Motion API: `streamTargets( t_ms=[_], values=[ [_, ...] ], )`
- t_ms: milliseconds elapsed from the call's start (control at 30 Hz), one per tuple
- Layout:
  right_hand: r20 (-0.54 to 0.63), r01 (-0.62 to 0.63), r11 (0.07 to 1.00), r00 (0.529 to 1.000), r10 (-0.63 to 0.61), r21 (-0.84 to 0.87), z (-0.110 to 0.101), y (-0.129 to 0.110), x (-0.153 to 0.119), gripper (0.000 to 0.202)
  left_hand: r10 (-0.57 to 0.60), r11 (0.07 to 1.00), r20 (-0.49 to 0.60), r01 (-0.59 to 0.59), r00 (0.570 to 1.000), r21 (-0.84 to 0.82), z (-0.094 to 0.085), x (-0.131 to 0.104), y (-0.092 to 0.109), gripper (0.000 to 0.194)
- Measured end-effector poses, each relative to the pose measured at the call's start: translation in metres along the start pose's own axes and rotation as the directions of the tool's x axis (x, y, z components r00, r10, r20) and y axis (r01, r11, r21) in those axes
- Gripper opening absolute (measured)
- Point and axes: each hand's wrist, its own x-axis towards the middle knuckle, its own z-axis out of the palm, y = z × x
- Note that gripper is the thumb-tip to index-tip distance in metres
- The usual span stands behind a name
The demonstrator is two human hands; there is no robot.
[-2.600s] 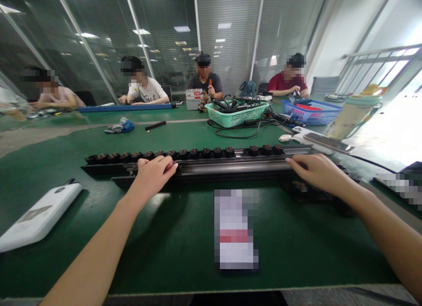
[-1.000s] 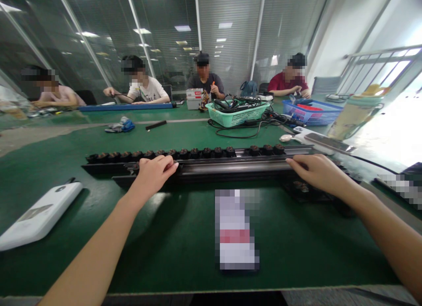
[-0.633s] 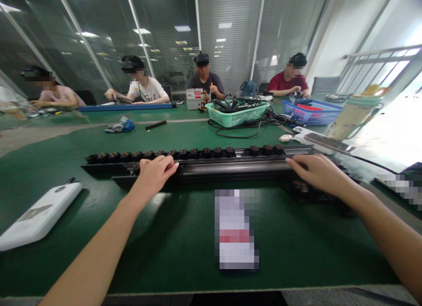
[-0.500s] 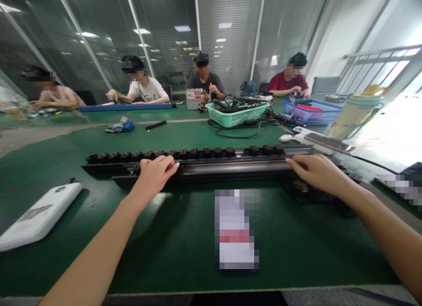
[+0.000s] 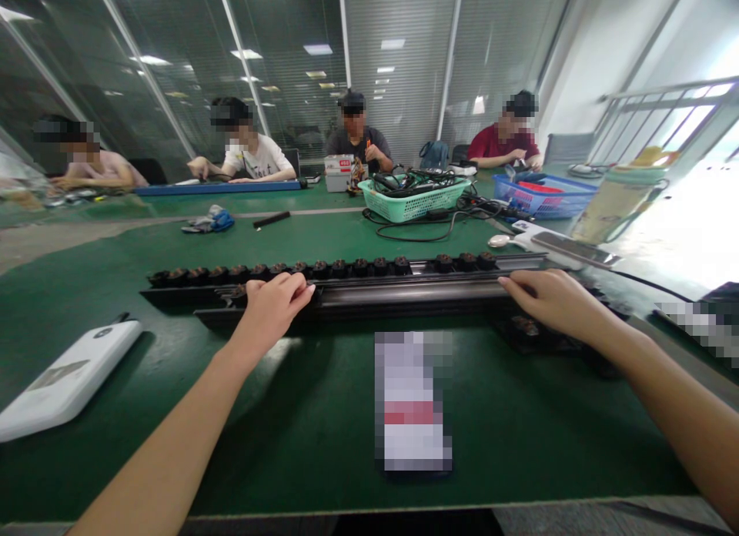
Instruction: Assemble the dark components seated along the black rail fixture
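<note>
A long black rail (image 5: 404,293) with a shiny channel lies across the green table in front of me. My left hand (image 5: 272,305) is closed on its left part, with thumb and fingers pinched at the upper edge. Near the right end, my right hand (image 5: 543,293) pinches the same rail. Just behind it, a second long black rail (image 5: 173,296) carries a row of round black pieces (image 5: 361,266) with a gap toward the right. Beneath my right hand sit dark parts (image 5: 528,328), partly hidden by it.
A pixelated phone-like item (image 5: 409,401) lies nearest me; a white power bank (image 5: 72,378) is at left. Farther back are a blue-grey cloth bundle (image 5: 208,220), a green basket (image 5: 412,201) of cables, a blue basket (image 5: 543,197) and a bottle (image 5: 615,201). Several people work across the table.
</note>
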Motion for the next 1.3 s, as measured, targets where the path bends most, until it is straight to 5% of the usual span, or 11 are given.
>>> streamTargets(
  t_ms=[1133, 1300],
  values=[
    [0.049, -0.007, 1.000, 0.999, 0.008, -0.015, 0.0033, 0.0012, 0.0000, 0.043, 0.020, 0.998, 0.002, -0.020, 1.000, -0.067, 0.0024, -0.0021, 0.0046, 0.036],
    [0.051, -0.014, 1.000, 0.999, 0.014, -0.015, 0.0039, 0.0019, 0.0000, 0.042, -0.012, 0.999, -0.080, 0.008, 0.997, -0.050, -0.0007, -0.0019, 0.0034, 0.035]
  ],
)
